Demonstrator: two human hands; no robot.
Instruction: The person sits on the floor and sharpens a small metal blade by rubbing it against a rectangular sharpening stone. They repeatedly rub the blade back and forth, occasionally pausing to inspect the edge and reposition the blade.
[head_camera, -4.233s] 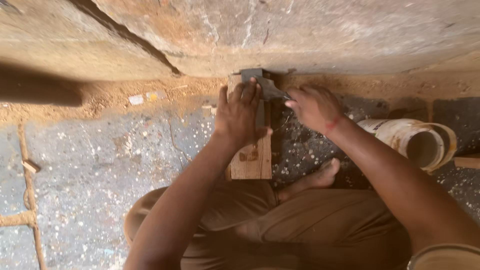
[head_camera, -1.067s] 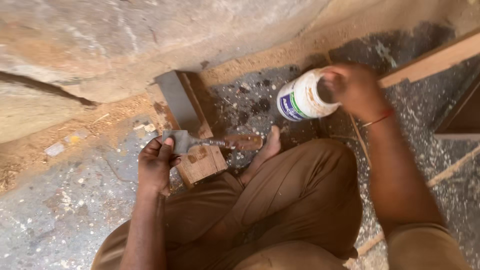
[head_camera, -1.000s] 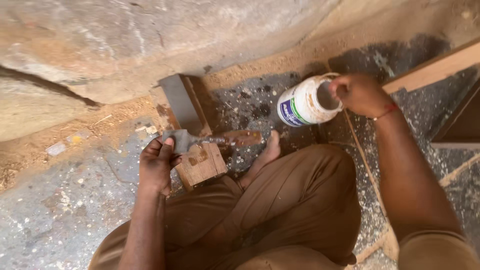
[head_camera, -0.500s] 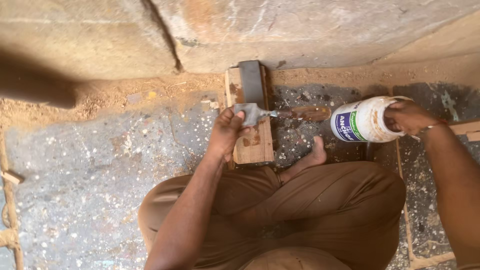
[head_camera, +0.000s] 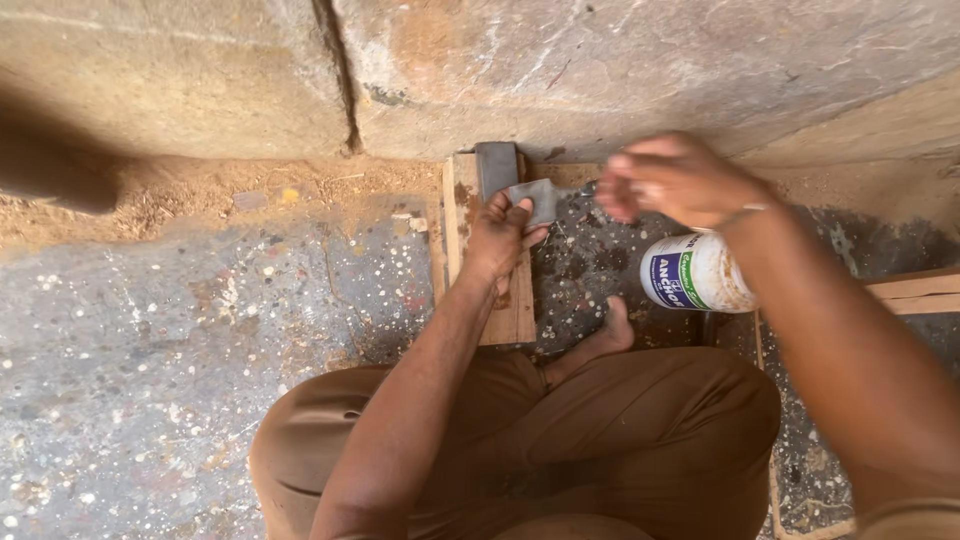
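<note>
While you are sitting cross-legged on the speckled concrete floor (head_camera: 150, 380), your left hand (head_camera: 497, 240) is closing around a flat grey metal blade (head_camera: 540, 200), pinning it over the dark sharpening stone (head_camera: 497, 165) set at the far end of a pale wooden block (head_camera: 510, 310). Your right hand (head_camera: 675, 180) is hovering blurred just beside the blade, fingers loosely curled and apparently holding nothing — I cannot tell for sure. Judging by the dark wet spatter beside the block, wetting is looking done and honing left, with the white plastic bottle (head_camera: 695, 272) lying near your bare foot (head_camera: 605, 335).
</note>
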